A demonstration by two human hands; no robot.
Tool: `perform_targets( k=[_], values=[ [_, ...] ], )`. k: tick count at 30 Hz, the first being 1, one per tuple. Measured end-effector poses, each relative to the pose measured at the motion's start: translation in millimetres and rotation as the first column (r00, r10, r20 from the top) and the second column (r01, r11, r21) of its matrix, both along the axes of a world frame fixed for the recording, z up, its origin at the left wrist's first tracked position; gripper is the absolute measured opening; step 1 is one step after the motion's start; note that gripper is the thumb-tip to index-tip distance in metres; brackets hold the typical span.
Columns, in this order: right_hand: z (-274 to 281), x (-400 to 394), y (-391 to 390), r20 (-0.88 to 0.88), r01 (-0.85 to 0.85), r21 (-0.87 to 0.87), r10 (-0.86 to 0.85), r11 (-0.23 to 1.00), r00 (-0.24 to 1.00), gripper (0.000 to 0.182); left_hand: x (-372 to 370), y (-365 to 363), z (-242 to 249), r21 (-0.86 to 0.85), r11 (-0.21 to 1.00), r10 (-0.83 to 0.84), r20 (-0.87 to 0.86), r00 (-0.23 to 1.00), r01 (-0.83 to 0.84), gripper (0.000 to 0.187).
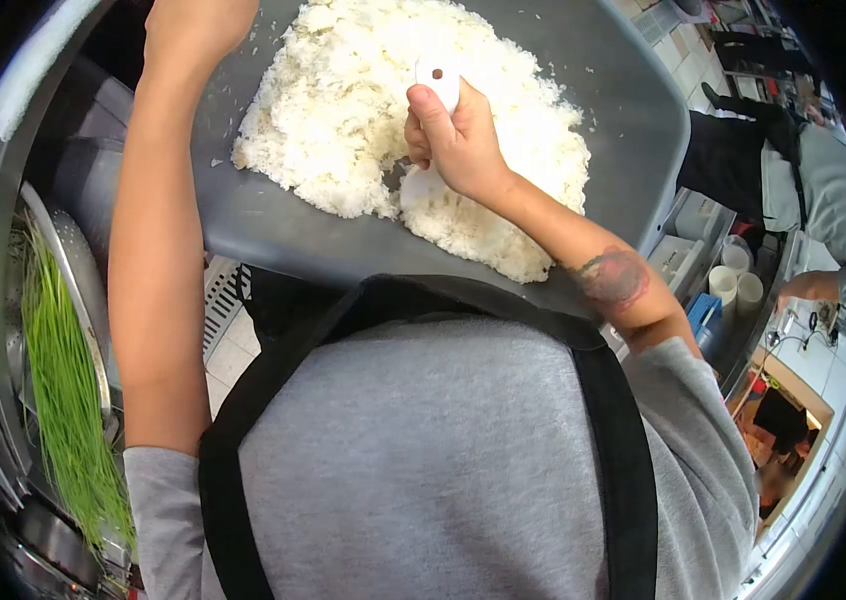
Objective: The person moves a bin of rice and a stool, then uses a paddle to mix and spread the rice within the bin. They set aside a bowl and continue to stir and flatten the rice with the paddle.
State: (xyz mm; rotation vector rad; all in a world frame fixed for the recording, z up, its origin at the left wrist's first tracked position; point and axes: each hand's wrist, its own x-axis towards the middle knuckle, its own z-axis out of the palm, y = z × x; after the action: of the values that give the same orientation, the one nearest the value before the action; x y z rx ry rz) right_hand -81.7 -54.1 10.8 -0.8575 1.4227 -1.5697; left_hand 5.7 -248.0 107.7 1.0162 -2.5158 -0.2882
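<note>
A large mound of white rice (343, 110) lies in a wide grey tub (633, 110). My right hand (458, 140) is closed around the handle of a white paddle (438, 82), above the front part of the mound. A pale blade shows just below the hand, partly sunk in the rice. My left hand (201, 30) is at the top left, over the tub's left side. Its fingers are cut off by the frame's upper edge, so what they hold or touch is hidden.
Long green stalks (68, 390) lie at the left beside a perforated metal pan (78, 270). White cups (736, 285) stand at the right near a blue box (705, 315). Another person in a grey top (833, 190) is at the far right, one hand over a counter.
</note>
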Motion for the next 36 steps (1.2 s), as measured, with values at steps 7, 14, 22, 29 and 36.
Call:
perform_targets(
  k=[7, 14, 22, 29, 36],
  values=[
    [63, -16, -2, -0.154, 0.121, -0.249, -0.163, 0.961, 0.974, 0.032, 0, -3, -7, -0.032, 0.998, -0.047, -0.026, 0.999, 0.046, 0.036],
    [1, -8, 8, -0.177, 0.133, 0.075, -0.118, 0.988, 0.977, 0.025, -1, -9, -6, -0.047, 0.999, -0.020, -0.033, 0.999, 0.019, 0.037],
    [60, -4, -25, 0.045, 0.225, -0.173, -0.221, 0.959, 0.974, 0.037, 0, -6, -13, -0.133, 0.988, -0.097, -0.113, 0.989, 0.082, 0.036],
    [5, 23, -26, 0.064, -0.037, -0.226, 0.052, 0.973, 0.997, 0.030, 1, -4, -8, -0.086, 0.994, -0.069, -0.080, 0.994, 0.062, 0.036],
    [34, -8, -14, -0.270, -0.014, 0.000, 0.013, 1.000, 0.963, 0.025, 0, -5, -7, -0.064, 0.996, -0.073, -0.073, 0.995, 0.068, 0.036]
  ],
)
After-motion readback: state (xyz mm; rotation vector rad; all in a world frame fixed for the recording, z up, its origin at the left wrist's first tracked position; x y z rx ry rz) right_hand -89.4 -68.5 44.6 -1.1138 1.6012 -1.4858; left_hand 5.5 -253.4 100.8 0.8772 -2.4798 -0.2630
